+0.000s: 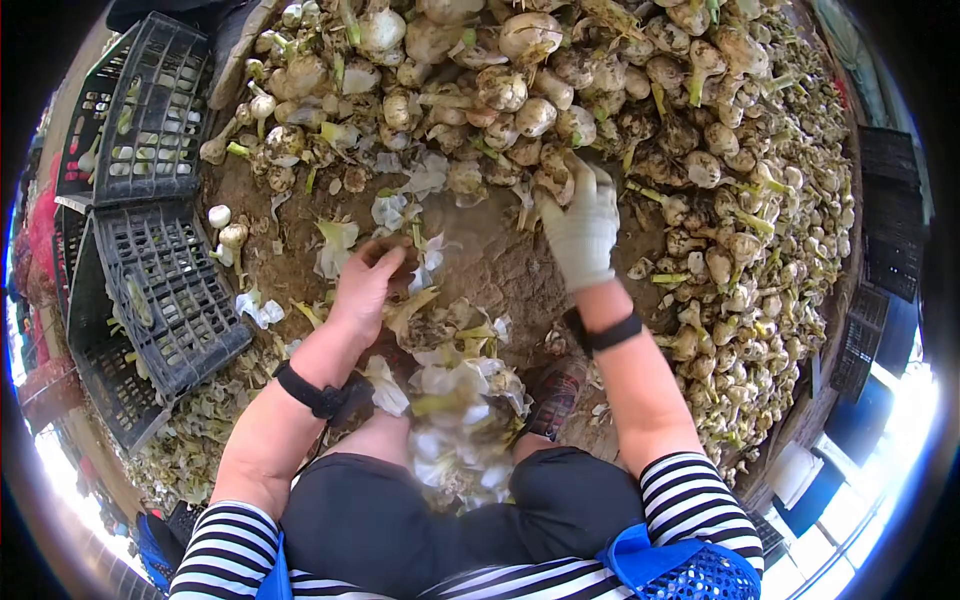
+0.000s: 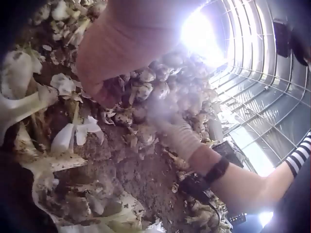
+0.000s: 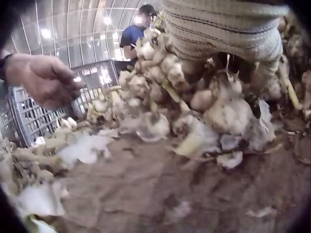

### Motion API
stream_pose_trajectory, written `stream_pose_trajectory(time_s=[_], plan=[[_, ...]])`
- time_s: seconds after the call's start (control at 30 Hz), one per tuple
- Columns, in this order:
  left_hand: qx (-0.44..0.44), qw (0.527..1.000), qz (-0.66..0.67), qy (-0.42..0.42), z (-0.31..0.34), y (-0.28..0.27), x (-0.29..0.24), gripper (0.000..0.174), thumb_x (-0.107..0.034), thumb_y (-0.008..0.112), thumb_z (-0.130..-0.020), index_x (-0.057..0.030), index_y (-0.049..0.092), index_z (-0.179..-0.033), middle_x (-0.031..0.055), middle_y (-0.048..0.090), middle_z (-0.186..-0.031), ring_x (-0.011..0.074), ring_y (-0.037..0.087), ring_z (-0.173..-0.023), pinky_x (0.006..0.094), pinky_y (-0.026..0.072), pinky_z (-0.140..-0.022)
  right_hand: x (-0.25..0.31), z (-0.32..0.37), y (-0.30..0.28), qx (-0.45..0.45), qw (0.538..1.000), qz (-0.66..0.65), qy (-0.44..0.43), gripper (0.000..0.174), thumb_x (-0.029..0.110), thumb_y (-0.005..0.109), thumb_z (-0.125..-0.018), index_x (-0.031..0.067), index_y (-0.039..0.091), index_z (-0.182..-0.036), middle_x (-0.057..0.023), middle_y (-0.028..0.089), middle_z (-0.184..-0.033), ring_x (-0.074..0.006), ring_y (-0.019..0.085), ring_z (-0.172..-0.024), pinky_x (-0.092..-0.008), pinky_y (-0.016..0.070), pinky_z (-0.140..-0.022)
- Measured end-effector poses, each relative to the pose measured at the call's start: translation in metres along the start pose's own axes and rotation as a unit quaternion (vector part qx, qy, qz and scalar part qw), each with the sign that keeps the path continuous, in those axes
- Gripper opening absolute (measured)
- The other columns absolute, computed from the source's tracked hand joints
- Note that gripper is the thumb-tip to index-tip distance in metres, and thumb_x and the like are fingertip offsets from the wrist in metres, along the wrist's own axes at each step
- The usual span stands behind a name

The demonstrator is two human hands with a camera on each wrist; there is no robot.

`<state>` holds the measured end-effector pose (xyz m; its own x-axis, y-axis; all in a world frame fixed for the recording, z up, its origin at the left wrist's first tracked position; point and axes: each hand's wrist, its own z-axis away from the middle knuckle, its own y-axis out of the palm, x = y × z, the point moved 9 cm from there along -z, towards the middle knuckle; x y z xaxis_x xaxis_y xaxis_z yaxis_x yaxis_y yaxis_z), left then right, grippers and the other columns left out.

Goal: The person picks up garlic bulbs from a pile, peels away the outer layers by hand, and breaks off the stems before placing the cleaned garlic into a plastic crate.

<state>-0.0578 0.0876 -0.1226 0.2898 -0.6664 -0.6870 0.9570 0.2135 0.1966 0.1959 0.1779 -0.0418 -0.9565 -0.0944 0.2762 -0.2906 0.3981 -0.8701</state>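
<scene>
My right hand (image 1: 583, 225), in a white knit glove, grips a dirt-streaked garlic bulb (image 1: 554, 176) at the near edge of a large garlic pile (image 1: 600, 75). In the right wrist view, the gloved fingers reach down behind a bulb (image 3: 228, 111) with loose skins around it. My left hand (image 1: 365, 285) is bare and hovers over the soil among peeled skins (image 1: 338, 245). Its fingers hang loosely curled, and nothing shows in them in the right wrist view. A dark band circles each wrist.
Black plastic crates (image 1: 165, 290) stand at the left, beside a clean white bulb (image 1: 219, 216). Peelings (image 1: 450, 375) are heaped between my legs. More garlic (image 1: 740, 330) runs down the right side. Another person (image 3: 133, 39) is behind the pile.
</scene>
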Motion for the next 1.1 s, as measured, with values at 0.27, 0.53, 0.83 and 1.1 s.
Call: stream_pose_trajectory(time_s=[0.27, 0.53, 0.83, 1.1], plan=[[0.151, 0.982, -0.058, 0.094, 0.025, 0.068, -0.029, 0.06, -0.023, 0.066, -0.081, -0.0084, 0.037, -0.131, 0.008, 0.047, -0.126, 0.0204, 0.05, -0.111, 0.0348, 0.044, -0.089, 0.021, 0.014, 0.007, 0.259, 0.895, -0.335, 0.142, 0.029, 0.016, 0.073, -0.071, 0.0022, 0.06, -0.093, -0.0129, 0.063, -0.089, -0.0218, 0.06, -0.082, -0.0337, 0.0491, -0.076], [0.197, 0.971, 0.039, 0.129, 0.075, 0.082, -0.049, 0.069, -0.002, 0.071, -0.063, -0.0081, 0.036, -0.123, 0.0048, 0.049, -0.112, 0.0162, 0.05, -0.102, 0.0286, 0.0426, -0.088, 0.06, 0.001, -0.091, 0.033, 0.968, -0.221, -0.112, 0.042, 0.007, 0.057, -0.079, 0.0073, 0.051, -0.121, -0.0102, 0.063, -0.1, -0.0304, 0.056, -0.1, -0.0446, 0.0402, -0.09], [0.211, 0.958, 0.051, 0.188, 0.096, 0.086, -0.047, 0.071, 0.003, 0.068, -0.058, -0.0083, 0.037, -0.122, 0.0038, 0.049, -0.111, 0.0146, 0.05, -0.103, 0.028, 0.0426, -0.088, 0.09, 0.036, -0.093, 0.023, 0.951, -0.248, -0.182, 0.066, 0.004, 0.06, -0.074, 0.007, 0.033, -0.135, -0.0116, 0.055, -0.123, -0.0287, 0.056, -0.108, -0.0456, 0.0344, -0.095], [0.192, 0.978, 0.033, 0.079, 0.096, 0.086, -0.032, 0.075, 0.007, 0.06, -0.061, -0.0068, 0.03, -0.128, 0.0037, 0.049, -0.109, 0.014, 0.05, -0.101, 0.0267, 0.0389, -0.09, 0.117, 0.057, -0.101, 0.111, 0.92, -0.178, -0.331, 0.059, 0.019, 0.056, -0.071, 0.0146, 0.048, -0.129, -0.0014, 0.056, -0.083, -0.0228, 0.051, -0.086, -0.0377, 0.0384, -0.081]])
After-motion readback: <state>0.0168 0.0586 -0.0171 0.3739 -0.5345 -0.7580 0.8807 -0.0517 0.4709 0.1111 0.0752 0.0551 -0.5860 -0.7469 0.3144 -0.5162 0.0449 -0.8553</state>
